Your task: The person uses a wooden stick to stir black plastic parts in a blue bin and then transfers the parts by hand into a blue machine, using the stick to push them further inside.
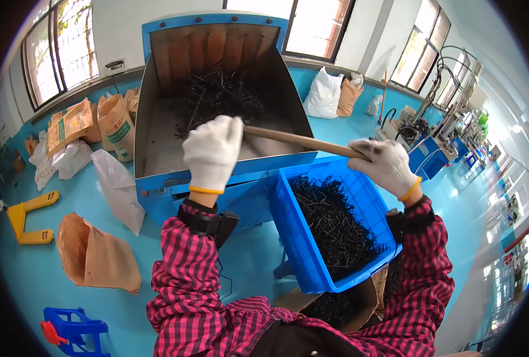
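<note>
A wooden stick (300,140) spans the space between my two gloved hands. My left hand (212,152), in a white knit glove, is closed round its left end, over the front of a blue-rimmed metal hopper (175,156). The fingers of my right hand (384,163), gloved too with dark smudges, wrap the other end above a blue plastic crate (300,253). Thin black plastic pieces (222,98) lie heaped toward the hopper's back. More black pieces (336,226) fill much of the crate. Whether the stick continues past my left hand is hidden.
Below the crate stands an open cardboard box (359,303) holding black pieces. An open brown paper sack (106,259), a yellow pallet-jack fork (23,217) and a blue plastic stool (77,330) are at left. White sacks (324,95) lean by the back wall; machines (437,134) line the right.
</note>
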Available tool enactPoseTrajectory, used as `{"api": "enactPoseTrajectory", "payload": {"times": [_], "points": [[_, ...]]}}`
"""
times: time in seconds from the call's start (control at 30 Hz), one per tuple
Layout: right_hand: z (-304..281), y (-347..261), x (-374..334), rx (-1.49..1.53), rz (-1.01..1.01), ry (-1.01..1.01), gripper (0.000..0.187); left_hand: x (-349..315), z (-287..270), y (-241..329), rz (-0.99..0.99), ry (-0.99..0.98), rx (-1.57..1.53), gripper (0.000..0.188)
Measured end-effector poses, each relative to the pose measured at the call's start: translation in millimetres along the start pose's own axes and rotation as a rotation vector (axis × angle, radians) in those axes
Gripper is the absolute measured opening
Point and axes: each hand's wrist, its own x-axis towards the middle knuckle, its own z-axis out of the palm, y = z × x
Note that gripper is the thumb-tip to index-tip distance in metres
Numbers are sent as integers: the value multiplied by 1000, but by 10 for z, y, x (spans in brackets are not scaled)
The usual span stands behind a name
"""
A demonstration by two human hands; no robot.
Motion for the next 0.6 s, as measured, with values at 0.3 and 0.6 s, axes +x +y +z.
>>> {"api": "enactPoseTrajectory", "payload": {"times": [0.3, 0.6], "points": [[172, -371, 1225, -50, -8, 31, 45, -62, 109, 5, 88, -172, 238, 48], [367, -870, 2258, -130, -91, 189, 39, -43, 43, 58, 97, -194, 155, 45]]}}
